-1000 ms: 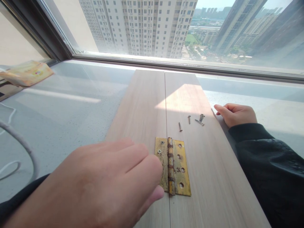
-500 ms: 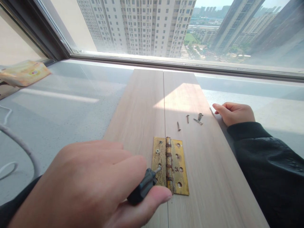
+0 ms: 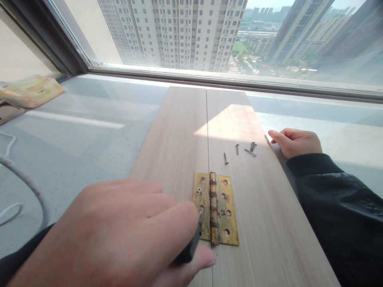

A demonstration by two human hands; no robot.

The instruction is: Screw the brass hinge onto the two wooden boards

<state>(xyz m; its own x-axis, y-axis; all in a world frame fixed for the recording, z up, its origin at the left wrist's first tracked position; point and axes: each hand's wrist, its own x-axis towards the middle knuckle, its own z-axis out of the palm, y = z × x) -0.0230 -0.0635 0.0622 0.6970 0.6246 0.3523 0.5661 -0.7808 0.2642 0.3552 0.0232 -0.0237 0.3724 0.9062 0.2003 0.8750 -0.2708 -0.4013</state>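
My left hand (image 3: 119, 231) is wrapped round the dark handle of a screwdriver (image 3: 189, 249). The tip reaches a hole in the left leaf of a worn brass hinge (image 3: 214, 209); most of the shaft is hidden by my fingers. Two screw heads show in the upper holes of that leaf, while the right leaf's holes have no screws in them. The hinge lies across the seam between two pale wooden boards (image 3: 179, 131). Beside the right board's edge, my right hand (image 3: 299, 143) rests with curled fingers; whether anything is inside them is hidden.
Several loose screws (image 3: 226, 158) lie on the right board beyond the hinge. A white cable (image 3: 32, 187) loops across the speckled sill (image 3: 98, 143) at left. A yellow packet (image 3: 36, 91) sits in the far left corner. Window glass and its frame (image 3: 191, 79) close off the back.
My left hand has turned and shifted slightly right, hiding more of the screwdriver. The tip stays at the same hole of the hinge. My right hand has not moved.
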